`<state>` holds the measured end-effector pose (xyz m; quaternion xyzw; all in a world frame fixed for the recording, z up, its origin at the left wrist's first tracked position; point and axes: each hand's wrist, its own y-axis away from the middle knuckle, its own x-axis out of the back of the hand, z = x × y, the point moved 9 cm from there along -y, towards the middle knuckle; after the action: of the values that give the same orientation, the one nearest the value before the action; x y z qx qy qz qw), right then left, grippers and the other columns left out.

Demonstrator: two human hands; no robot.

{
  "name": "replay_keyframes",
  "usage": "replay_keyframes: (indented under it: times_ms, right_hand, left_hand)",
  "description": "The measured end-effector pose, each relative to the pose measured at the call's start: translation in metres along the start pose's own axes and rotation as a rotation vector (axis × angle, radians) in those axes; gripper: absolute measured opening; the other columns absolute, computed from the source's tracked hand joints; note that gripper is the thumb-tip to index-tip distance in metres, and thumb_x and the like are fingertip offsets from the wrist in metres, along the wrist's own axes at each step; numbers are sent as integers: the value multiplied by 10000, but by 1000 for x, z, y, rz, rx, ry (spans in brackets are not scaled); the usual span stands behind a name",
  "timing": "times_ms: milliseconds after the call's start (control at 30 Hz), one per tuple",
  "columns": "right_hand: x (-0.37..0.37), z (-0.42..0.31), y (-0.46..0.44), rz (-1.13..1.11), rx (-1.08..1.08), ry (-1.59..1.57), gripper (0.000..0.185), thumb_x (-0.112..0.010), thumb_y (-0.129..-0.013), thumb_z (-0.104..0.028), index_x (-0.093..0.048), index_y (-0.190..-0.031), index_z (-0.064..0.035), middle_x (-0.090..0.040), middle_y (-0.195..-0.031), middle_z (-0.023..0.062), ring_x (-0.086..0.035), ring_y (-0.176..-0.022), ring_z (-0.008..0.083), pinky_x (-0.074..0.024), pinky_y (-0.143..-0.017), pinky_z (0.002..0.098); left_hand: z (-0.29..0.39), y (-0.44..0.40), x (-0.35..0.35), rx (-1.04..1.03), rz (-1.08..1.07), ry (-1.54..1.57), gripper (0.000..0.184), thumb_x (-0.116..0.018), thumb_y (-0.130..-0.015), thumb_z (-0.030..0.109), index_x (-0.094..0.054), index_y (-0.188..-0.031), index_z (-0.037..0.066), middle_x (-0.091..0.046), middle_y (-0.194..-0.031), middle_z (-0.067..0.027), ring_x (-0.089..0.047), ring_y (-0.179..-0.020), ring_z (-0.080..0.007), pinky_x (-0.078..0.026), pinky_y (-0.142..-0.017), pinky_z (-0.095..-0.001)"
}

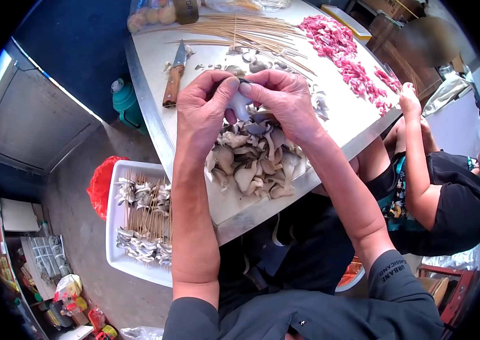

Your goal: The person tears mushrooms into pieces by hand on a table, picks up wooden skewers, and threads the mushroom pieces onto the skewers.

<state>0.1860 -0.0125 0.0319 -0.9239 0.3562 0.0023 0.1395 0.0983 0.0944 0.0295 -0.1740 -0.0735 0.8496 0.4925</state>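
Both my hands meet above the table, pinching one grey oyster mushroom (240, 106) between thumbs and fingers. My left hand (208, 102) grips it from the left, and my right hand (285, 99) closes on its right side. The pale stem hangs down between them. Right below lies a heap of loose oyster mushrooms (251, 158) near the table's front corner. A knife (174, 76) with a wooden handle rests to the left of my left hand. Smaller mushroom pieces (258, 65) and a spread of bamboo skewers (245, 28) lie beyond my hands.
Pink raw meat pieces (344, 54) cover the table's right side, where another person's hand (410, 102) holds a skewer. A white tray (112, 226) of skewered mushrooms stands low on the left, by a red bag (103, 184). A teal jug (126, 105) is on the floor.
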Motion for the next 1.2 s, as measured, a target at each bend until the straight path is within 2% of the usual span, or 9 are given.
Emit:
replay_keyframes:
  times_ms: [233, 333, 467, 533, 733, 833, 933, 1100, 1200]
  right_hand:
    - [14, -9, 4, 142, 30, -108, 147, -722, -854, -100, -702, -941, 16, -691, -804, 55, -618, -674, 75, -510, -625, 204]
    - [30, -3, 7, 217, 26, -137, 150, -721, -859, -108, -693, -949, 8, -688, -796, 46, -613, -650, 69, -503, -595, 194]
    - [36, -1, 10, 238, 11, -10, 186, -708, -874, -131, -690, -992, 11, -681, -789, 34, -604, -652, 54, -492, -591, 187]
    - [38, -5, 11, 249, 3, 43, 211, -702, -879, -136, -685, -1023, 17, -676, -783, 29, -598, -652, 49, -488, -589, 185]
    - [46, -15, 12, 250, 75, 283, 308, -692, -874, -129, -650, -1124, 46, -651, -752, 7, -573, -609, 34, -475, -546, 185]
    - [43, -13, 12, 209, 93, 243, 307, -688, -878, -143, -651, -1115, 49, -641, -713, 6, -564, -569, 32, -461, -503, 181]
    - [41, -12, 11, 178, 57, 351, 302, -689, -882, -160, -659, -1098, 48, -628, -672, -2, -550, -535, 31, -448, -469, 182]
    - [56, -20, 9, 306, 126, 394, 233, -699, -867, -170, -706, -989, 28, -629, -636, -9, -546, -528, 28, -444, -469, 198]
    - [59, -29, 3, 351, 190, 488, 204, -704, -859, -173, -724, -931, 17, -644, -635, -3, -564, -550, 39, -450, -496, 215]
  left_hand:
    - [1, 3, 15, 10, 173, 98, 151, -630, -942, 201, -653, -925, 52, -639, -752, -16, -541, -519, -73, -407, -466, -187]
    - [3, 3, 17, -28, 191, 107, 153, -620, -948, 196, -654, -966, 48, -646, -778, -25, -556, -559, -72, -402, -478, -187]
    - [1, 2, 19, -2, 205, 122, 156, -620, -942, 165, -642, -1030, 39, -657, -828, -38, -571, -611, -74, -416, -520, -186]
    - [2, 0, 15, -2, 162, 74, 187, -610, -934, 116, -623, -1099, 28, -659, -855, -40, -585, -652, -76, -426, -559, -189]
    - [3, 0, 7, -32, 47, -37, 256, -636, -898, 65, -620, -1150, 27, -653, -899, -40, -596, -687, -76, -434, -592, -195]
    - [-4, 4, -6, 75, -70, -155, 245, -664, -888, 87, -638, -1125, 28, -648, -898, -31, -577, -674, -65, -432, -595, -191]
    - [-7, 3, -9, 29, -52, -293, 225, -670, -893, 117, -652, -1098, 24, -646, -871, -18, -552, -652, -53, -427, -591, -184]
    - [-6, -2, 19, -19, 168, -375, 181, -597, -939, 111, -648, -1069, -4, -649, -821, -42, -463, -536, -28, -374, -469, -186]
    - [-6, -3, 34, -56, 246, -340, 158, -582, -939, 95, -647, -1037, -11, -651, -812, -44, -462, -540, -27, -377, -476, -183]
